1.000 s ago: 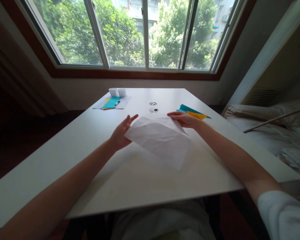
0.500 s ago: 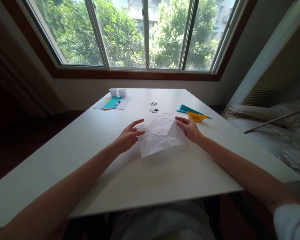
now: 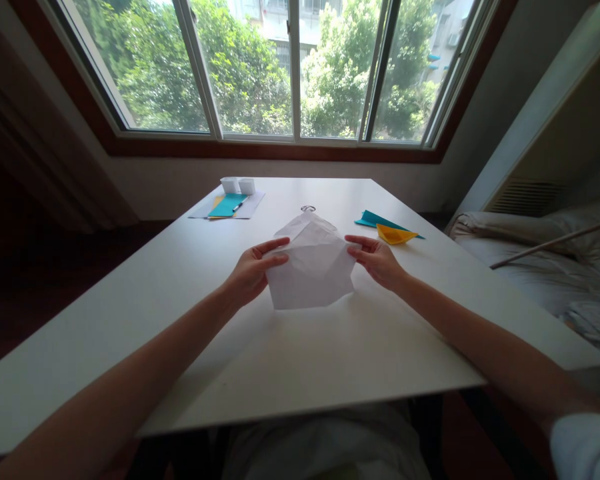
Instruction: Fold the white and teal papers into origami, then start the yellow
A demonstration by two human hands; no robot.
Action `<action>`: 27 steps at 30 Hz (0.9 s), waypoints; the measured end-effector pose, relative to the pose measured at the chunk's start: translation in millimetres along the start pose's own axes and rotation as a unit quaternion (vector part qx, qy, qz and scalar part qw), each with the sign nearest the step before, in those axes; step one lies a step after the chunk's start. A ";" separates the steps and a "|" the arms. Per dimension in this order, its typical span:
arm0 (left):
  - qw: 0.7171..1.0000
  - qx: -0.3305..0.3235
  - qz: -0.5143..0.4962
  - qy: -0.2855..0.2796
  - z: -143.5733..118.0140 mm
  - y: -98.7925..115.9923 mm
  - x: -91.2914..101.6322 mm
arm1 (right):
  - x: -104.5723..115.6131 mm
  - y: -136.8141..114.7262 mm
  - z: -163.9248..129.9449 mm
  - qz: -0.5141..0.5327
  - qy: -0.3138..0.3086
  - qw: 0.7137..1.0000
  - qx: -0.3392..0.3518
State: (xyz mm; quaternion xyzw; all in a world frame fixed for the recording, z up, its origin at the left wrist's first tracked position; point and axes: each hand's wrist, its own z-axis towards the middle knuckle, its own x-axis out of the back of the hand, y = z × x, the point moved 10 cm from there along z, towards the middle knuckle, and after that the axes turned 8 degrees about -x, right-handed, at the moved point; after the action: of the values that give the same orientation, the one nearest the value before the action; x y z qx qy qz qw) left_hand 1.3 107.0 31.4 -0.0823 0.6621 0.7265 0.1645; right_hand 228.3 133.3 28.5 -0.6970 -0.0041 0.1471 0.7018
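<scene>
We held a creased white sheet of paper (image 3: pixel 311 265) between both hands, over the middle of the white bench (image 3: pixel 300 360). Our left hand (image 3: pixel 251 271) gripped the sheet's left edge, the fingers (image 3: pixel 275 245) closed around it with the thumb on the near face and the forefinger stretched along the top. Our right hand (image 3: pixel 377 259) took the right edge in the same manner, its fingers (image 3: pixel 356 241) pinched on the paper. The sheet stood tilted up toward us, its lower edge touching or just above the bench; we could not tell which. Its upper part rose to a blunt point, and crease lines crossed its face.

Beyond the sheet's tip a small round metal-rimmed hole (image 3: pixel 308 209) showed in the bench. To the right of the right hand, near but apart from it, lay a folded yellow paper (image 3: pixel 394 234) resting against a teal paper (image 3: pixel 375 219). At the far left of the bench lay a pale sheet (image 3: pixel 253 203) bearing a teal card (image 3: pixel 227 205) and a pen (image 3: pixel 237 207), with two small white boxes (image 3: pixel 237 185) just behind. A wide window (image 3: pixel 290 67) faced green trees, and a bed (image 3: pixel 555 267) with pale bedding stood to the right.
</scene>
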 end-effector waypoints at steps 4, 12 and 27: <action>1.000 -0.003 0.001 0.007 1.0 0.2 3.2 | 0.8 -1.4 0.5 -0.006 -0.005 1.000 -0.005; 0.999 -0.015 -0.032 0.011 -3.3 -2.3 -9.4 | -16.2 -3.2 -7.8 -0.051 -0.005 0.999 0.014; 0.939 -0.202 0.244 0.137 -13.5 40.9 9.7 | -27.7 -38.5 -28.1 -0.178 0.066 0.967 0.171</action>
State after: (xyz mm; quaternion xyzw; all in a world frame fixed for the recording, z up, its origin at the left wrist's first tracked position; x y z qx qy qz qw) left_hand -23.2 92.1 64.9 -0.0491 0.5172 0.8445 -0.1302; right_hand 215.5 100.5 71.0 -0.5628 -0.0568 -0.0280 0.8241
